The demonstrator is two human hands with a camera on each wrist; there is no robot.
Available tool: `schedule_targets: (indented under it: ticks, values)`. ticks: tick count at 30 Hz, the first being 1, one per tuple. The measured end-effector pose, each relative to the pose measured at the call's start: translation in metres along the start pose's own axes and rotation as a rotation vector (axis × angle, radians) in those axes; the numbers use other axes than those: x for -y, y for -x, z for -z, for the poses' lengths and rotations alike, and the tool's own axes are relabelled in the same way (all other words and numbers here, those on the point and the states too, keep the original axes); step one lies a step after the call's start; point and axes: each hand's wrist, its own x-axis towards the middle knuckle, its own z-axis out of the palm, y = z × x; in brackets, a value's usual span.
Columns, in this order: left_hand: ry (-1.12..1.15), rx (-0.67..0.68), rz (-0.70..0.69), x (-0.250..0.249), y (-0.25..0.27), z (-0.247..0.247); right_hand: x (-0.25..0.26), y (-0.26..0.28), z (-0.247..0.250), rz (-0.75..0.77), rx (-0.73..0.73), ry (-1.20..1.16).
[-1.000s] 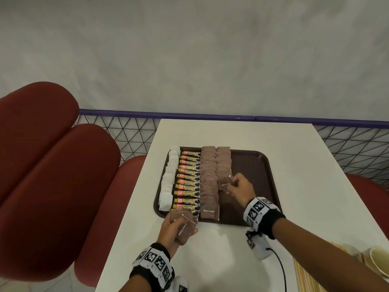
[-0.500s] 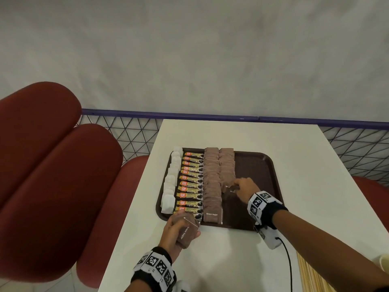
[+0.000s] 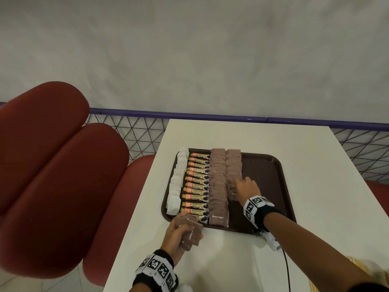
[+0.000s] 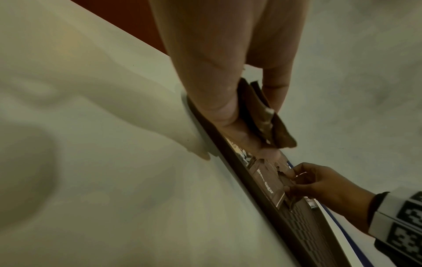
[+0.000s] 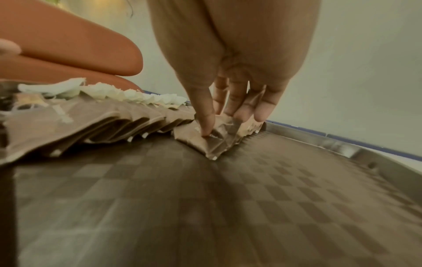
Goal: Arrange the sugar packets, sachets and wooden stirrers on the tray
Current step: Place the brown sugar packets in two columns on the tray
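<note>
The right hand (image 3: 248, 189) lies with fingers stretched out and thumb pressed down on the nearest brown sugar packet (image 5: 205, 142) of the shorter, second brown row (image 3: 233, 165), its fingertips (image 5: 259, 115) touching the overlapped packets beyond; nothing is pinched. Just left of that hand runs the longer brown row (image 3: 217, 186), ending in a packet that reads "Brown Sugar". Further left lie eleven coffee granule sachets (image 3: 196, 184) in one column, then a column of white packets (image 3: 175, 186) whose count is hard to make out because they overlap. All four columns sit on the left half of the dark brown tray (image 3: 271, 175), and the tray floor right of the hand is bare and checker-textured. The left hand (image 3: 179, 234) hovers at the tray's near edge, fingers curled around a small stack of brown packets (image 3: 192, 233); how many it holds cannot be told. The tray rests on a white table (image 3: 210, 260). Wooden stirrers (image 3: 315, 287) are cut off at the lower right corner. Red cushioned seats (image 3: 52, 165) stand to the left, with a wire mesh panel (image 3: 134, 133) and a grey wall beyond.
</note>
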Motion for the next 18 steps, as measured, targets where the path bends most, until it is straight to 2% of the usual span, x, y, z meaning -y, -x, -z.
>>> schedule_targets:
  ticks: [4,10,14,16,18]
  values:
    - [-0.051,-0.004,-0.020,0.000,0.001,0.001,0.002,-0.001,-0.004,0.019,-0.072,0.020]
    - [-0.042,-0.002,-0.055,-0.003,0.004,-0.004,0.004,0.007,0.003,0.018,-0.153,-0.072]
    - [-0.051,0.001,-0.075,-0.001,0.003,-0.006,0.015,0.023,0.008,0.161,-0.311,-0.302]
    - [-0.055,0.016,-0.090,-0.001,0.004,-0.009,0.022,0.033,0.009,0.256,-0.272,-0.455]
    - [-0.059,0.025,-0.104,-0.001,0.006,-0.011,0.030,0.040,0.009,0.335,-0.148,-0.627]
